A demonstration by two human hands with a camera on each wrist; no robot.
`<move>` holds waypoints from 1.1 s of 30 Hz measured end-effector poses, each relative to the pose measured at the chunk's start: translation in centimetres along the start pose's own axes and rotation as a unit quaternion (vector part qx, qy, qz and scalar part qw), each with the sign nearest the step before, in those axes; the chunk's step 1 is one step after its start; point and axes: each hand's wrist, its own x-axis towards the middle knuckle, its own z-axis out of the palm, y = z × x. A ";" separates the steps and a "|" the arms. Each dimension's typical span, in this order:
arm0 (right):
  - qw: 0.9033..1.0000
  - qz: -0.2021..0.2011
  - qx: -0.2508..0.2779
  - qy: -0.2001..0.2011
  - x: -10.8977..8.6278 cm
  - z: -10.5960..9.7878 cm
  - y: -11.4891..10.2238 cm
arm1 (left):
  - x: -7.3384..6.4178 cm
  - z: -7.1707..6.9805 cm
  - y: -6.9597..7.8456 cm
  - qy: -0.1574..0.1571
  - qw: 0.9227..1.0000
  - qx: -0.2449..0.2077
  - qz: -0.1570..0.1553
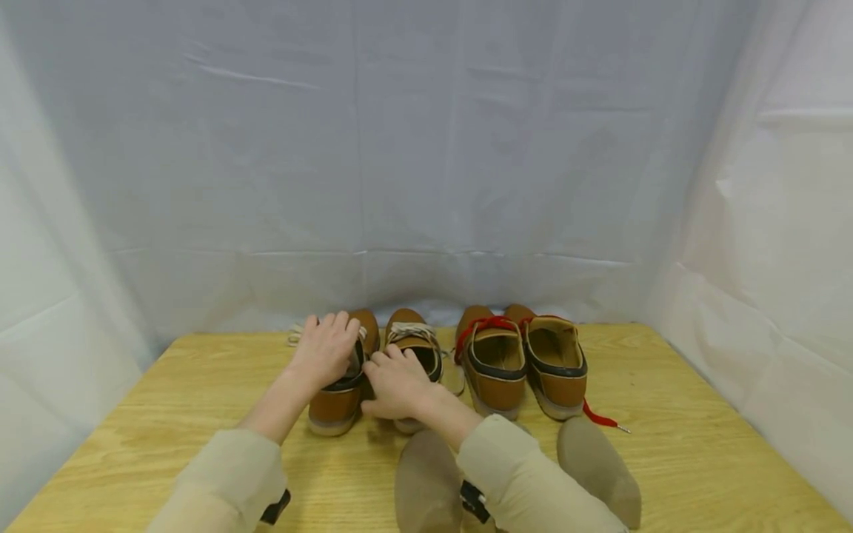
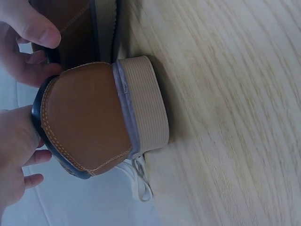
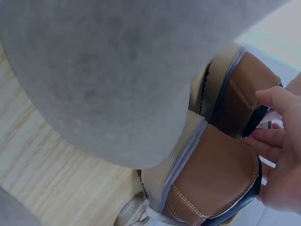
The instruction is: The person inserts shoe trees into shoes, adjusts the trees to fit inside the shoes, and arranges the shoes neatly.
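Pale-laced shoes (image 1: 335, 406) are standing heels-nearest, seemingly for easy reach, as left hand (image 1: 326, 349) and right hand (image 1: 398, 383) are curving over, grip unclear.

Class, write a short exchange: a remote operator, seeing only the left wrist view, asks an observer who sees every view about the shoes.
Operator: Where does the shoe by the left hand stand?
Observer: The head view shows it leftmost of four.
Operator: What colour laces does the right pair have?
Observer: Red laces.
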 end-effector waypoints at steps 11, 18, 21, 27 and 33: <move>1.000 0.001 0.012 -0.008 -0.6 -1.3 1.1 | 0.0 -1.2 -0.5 -0.002 1.000 0.001 0.012; 1.000 -0.006 0.012 -0.022 -1.6 -2.2 1.7 | -0.5 -1.8 -0.5 0.007 1.000 0.011 0.011; 1.000 -0.013 0.006 -0.024 -2.2 -2.5 2.1 | -0.7 -1.9 -0.4 0.013 1.000 0.018 0.011; 0.999 -0.027 0.015 -0.036 -3.7 -3.6 2.9 | -0.5 -2.0 0.0 -0.012 1.000 0.007 0.001; 0.994 -0.040 0.057 -0.082 -5.7 -4.3 3.7 | -0.8 -2.4 0.4 -0.053 0.999 -0.008 -0.001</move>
